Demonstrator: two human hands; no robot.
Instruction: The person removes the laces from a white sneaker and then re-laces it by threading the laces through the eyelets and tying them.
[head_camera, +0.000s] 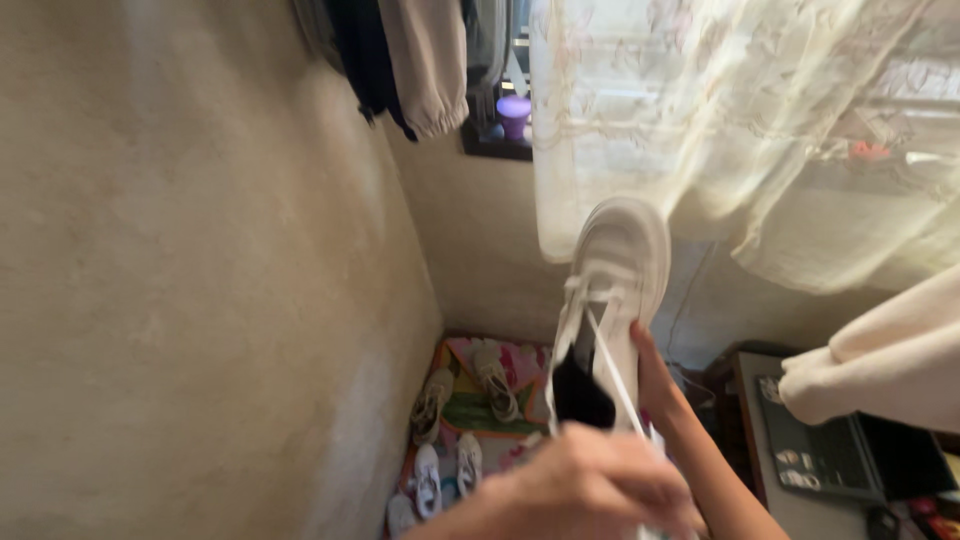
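I hold a white sneaker (620, 262) up in front of me, toe pointing up toward the curtain. My right hand (652, 375) grips its right side, the arm rising from the lower right. My left hand (590, 490) is blurred in the foreground and closed around the heel end. A loose white lace (612, 365) runs from the tongue down toward my hands. The shoe's dark opening (580, 395) shows just above my left hand.
A beige wall (200, 280) fills the left. A lace curtain (740, 120) hangs at the upper right, clothes (425, 60) at the top, and a purple cup (514, 112) sits on the sill. Several shoes (440, 440) lie on a colourful mat. At the lower right is a laptop (820, 445).
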